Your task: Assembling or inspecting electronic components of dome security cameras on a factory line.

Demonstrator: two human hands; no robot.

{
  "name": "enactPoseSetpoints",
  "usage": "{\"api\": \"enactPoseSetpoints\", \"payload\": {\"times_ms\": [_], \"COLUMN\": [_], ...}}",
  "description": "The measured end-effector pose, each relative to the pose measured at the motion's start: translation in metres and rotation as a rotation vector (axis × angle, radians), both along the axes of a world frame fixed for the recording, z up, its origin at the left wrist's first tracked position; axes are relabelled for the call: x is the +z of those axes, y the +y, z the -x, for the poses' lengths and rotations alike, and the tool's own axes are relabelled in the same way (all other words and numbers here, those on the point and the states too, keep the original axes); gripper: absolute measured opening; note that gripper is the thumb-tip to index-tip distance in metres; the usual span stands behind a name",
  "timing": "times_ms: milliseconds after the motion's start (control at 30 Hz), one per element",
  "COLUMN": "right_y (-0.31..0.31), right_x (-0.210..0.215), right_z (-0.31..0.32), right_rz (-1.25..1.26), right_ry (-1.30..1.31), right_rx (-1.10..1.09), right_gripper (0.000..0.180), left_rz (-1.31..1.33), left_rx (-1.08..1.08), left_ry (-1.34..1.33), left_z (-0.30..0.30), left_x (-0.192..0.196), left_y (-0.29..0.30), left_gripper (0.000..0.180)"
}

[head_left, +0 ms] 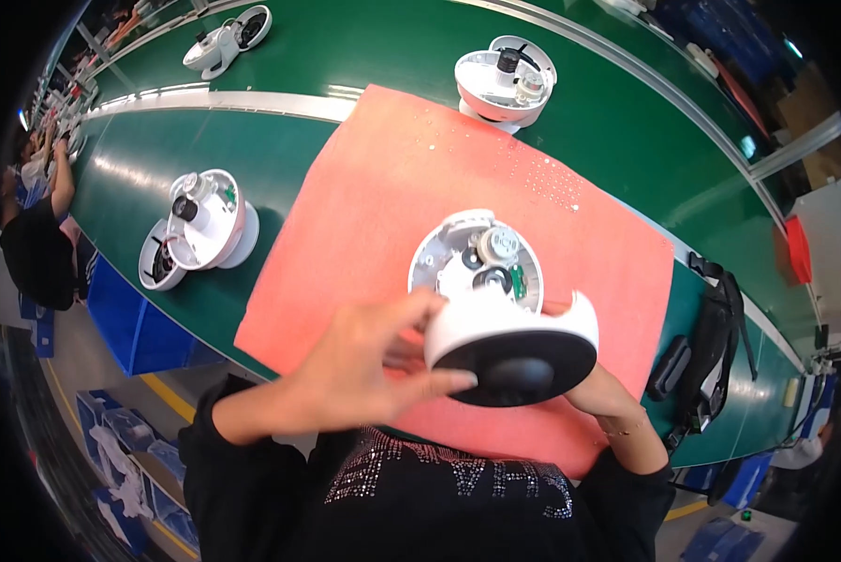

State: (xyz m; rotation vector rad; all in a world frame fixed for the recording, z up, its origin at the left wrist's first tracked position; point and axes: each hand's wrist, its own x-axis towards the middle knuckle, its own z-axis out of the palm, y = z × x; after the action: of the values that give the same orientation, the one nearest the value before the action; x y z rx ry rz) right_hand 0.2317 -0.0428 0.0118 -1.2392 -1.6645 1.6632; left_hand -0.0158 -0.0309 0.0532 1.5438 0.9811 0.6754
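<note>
White fan housing point(495, 309) with exposed motor, tilted above a pink mat point(374, 215), sits clasped between both hands: left hand point(364, 361) curled around its black-faced base, right hand point(594, 379) mostly hidden beneath. A loosened grip could drop it onto the green table point(364, 47).

head cam | worn on head | looked steeply down, close | over bench point(364, 56) and hands | fisheye-bent edges

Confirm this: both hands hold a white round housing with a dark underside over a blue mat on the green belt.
Not quite. In the head view the left hand and right hand hold the white round housing over a pink mat, not blue, on the green belt.
</note>
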Motion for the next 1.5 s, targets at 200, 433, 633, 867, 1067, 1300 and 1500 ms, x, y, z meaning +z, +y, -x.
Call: {"api": "enactPoseSetpoints", "payload": {"times_ms": [200,433,633,867,1067,1300,1500], "right_y": [0.011,0.066,0.076,0.088,0.082,0.069,0.07], "right_x": [0.015,0.032,0.01,0.009,0.007,0.029,0.045], "right_z": [-0.015,0.015,0.026,0.026,0.023,0.042,0.046], "right_rz": [0.006,-0.136,-0.053,-0.409,-0.579,-1.061,-0.859], "right_ry": [0.197,0.04,-0.09,-0.365,-0.513,-0.415,-0.26], "right_rx": [-0.111,-0.116,-0.132,-0.05,-0.007,0.117,0.462], "right_gripper": [0.044,0.022,0.018,0.035,0.033,0.047,0.041], "left_rz": [-0.097,-0.289,-0.239,-0.203,-0.211,-0.225,-0.249], "left_rx": [0.113,0.068,-0.073,-0.219,-0.32,-0.314,-0.325], "left_ry": [-0.071,0.48,0.531,0.616,0.695,0.735,0.73], "left_z": [0.003,0.016,0.026,0.025,0.023,0.023,0.022], "left_x": [-0.027,-0.004,-0.006,-0.008,-0.002,-0.004,0.001], "left_y": [0.001,0.026,0.055,0.08,0.082,0.079,0.079], "left_gripper": [0.04,0.036,0.045,0.04,0.042,0.043,0.048]}}
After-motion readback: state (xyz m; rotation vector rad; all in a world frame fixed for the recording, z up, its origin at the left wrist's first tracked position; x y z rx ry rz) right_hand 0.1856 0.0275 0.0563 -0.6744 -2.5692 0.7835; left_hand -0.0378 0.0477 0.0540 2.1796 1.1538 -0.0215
